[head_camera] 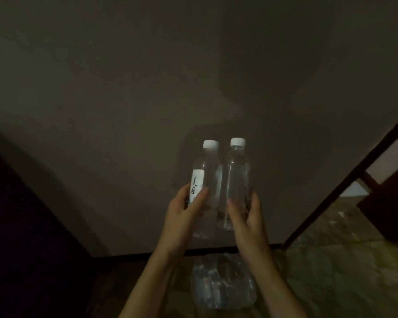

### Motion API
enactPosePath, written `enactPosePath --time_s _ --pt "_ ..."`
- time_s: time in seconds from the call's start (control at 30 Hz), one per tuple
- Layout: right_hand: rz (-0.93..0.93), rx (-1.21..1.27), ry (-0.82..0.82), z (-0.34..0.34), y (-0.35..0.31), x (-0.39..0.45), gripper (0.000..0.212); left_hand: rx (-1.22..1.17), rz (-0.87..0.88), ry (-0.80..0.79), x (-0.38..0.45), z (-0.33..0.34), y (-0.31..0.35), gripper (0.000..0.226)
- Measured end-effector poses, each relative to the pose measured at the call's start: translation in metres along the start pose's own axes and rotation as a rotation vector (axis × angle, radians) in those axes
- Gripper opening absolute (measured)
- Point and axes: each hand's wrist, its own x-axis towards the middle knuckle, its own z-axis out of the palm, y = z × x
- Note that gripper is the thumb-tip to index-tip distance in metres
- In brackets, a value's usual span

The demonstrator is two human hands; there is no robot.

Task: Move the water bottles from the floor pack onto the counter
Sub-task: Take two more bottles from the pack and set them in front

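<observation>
Dark panel [21, 226]: a near-black surface was recorded at the far left; its nature could not be told in the dim light.
Wall [124, 88]: a plain grey face was noted behind everything, with faint shadows of the bottles cast on it.
Left hand [182, 212]: it was raised in front of the wall, the fingers and thumb curled round the lower body of the labelled bottle.
Labelled bottle [207, 180]: it was held roughly upright, leaning slightly to the right, a white cap on top and a white label with dark script on its left side; it was clear of the floor.
Plain bottle [236, 177]: it was held just beside the labelled one, the two bodies touching or very nearly so; the white cap was on and no label was visible.
Right hand [248, 214]: the fingers were wrapped round the lower part of the plain bottle, thumb on the near side.
Floor pack [223, 283]: crumpled clear wrap was seen lying on the floor below and between the forearms; how many bottles were left in it could not be told.
Floor [331, 260]: pale mottled tiles were recorded at the lower right.
Dark frame [345, 180]: a slanting bar crossed the right side.
Counter: none was seen in view.
Progress: two bottles were judged lifted out and in transit; setting them down remained to be done, and further trips were judged possible.
</observation>
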Motion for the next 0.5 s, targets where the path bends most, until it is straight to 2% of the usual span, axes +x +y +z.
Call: enactPosePath --time_s 0.03,0.13,0.27,0.33,0.5 --pt "0.005 0.018 -0.048 0.007 -0.005 0.000 0.067 -0.001 0.005 0.028 -0.004 -0.010 0.007 0.042" --pt "-0.022 0.082 -0.184 0.030 -0.025 -0.004 0.053 -0.038 0.050 0.071 -0.016 -0.038 0.030 0.040" --pt "-0.085 0.139 -0.297 0.065 -0.055 -0.014 0.068 -0.036 0.148 0.097 -0.035 -0.066 0.060 0.040" --pt "-0.115 0.133 -0.336 0.084 -0.066 -0.022 0.065 0.012 0.199 0.143 -0.044 -0.081 0.073 0.039" --pt "-0.164 0.183 -0.366 0.138 -0.083 -0.050 0.029 0.037 0.264 0.248 -0.075 -0.134 0.100 0.038"
